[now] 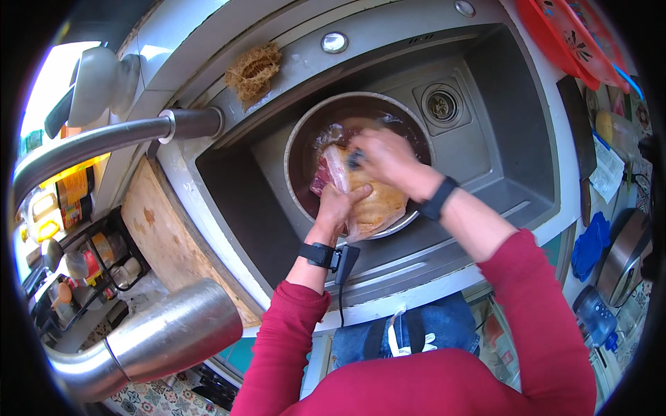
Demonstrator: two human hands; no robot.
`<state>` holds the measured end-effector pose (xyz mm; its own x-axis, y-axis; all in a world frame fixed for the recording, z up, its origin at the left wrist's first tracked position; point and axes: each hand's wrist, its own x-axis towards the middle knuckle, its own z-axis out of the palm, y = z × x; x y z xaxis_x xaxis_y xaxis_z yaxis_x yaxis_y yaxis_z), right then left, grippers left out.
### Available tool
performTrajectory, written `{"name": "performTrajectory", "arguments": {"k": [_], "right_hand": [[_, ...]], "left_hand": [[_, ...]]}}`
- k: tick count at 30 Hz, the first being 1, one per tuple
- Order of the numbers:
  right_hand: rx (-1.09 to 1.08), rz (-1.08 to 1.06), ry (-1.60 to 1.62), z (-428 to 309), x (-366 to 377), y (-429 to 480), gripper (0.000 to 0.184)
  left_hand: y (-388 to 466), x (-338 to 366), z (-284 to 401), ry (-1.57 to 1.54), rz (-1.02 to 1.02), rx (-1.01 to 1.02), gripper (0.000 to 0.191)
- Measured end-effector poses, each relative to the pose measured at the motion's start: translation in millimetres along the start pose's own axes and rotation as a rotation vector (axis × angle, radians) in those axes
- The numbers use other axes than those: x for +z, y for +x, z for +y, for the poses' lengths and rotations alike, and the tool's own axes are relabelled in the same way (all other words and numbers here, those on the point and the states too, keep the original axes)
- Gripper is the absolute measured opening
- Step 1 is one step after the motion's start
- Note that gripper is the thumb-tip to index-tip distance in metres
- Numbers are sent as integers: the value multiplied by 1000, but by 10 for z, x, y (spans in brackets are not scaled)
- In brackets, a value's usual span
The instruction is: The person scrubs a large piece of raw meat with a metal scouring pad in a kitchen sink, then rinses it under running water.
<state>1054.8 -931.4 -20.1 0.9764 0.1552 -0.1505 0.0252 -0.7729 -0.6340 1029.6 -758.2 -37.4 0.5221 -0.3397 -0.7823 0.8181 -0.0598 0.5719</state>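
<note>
A slab of raw meat, probably pork, with pale yellowish skin (382,200) lies partly inside a round metal basin (291,179) that holds water. Its red, fatty cut side faces left, and its near end reaches the basin's rim. My left hand (335,205) grips the slab's near left side, the thumb lying over the skin. Above the far part of the skin is my right hand (387,156), blurred by motion. Its fingers are closed around a small dark object (355,159), too blurred to name. Whether that object touches the skin, I cannot tell.
The basin stands in a grey sink (520,119) with a drain (440,105) at its far right. A curved metal faucet (192,125) rises on the left. A loofah sponge (253,73) lies on the back ledge. Left is a wooden board (161,223); far right, red plastic baskets (562,41).
</note>
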Motion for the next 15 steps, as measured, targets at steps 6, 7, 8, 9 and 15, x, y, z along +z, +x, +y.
{"name": "performTrajectory", "arguments": {"k": [6, 7, 8, 9, 15], "right_hand": [[110, -190, -22, 313, -204, -202, 21], [180, -253, -129, 318, -352, -227, 20], [145, -209, -164, 236, -314, -232, 21], [118, -158, -202, 128, -255, -212, 22], [-69, -29, 31, -40, 168, 32, 29]], "left_hand": [[10, -117, -66, -117, -22, 31, 43], [-7, -103, -64, -123, -10, 45, 43], [-37, -81, -45, -113, 12, 23, 44], [-25, -60, -30, -75, 3, 49, 45], [29, -94, -83, 1, -53, 71, 44]]}}
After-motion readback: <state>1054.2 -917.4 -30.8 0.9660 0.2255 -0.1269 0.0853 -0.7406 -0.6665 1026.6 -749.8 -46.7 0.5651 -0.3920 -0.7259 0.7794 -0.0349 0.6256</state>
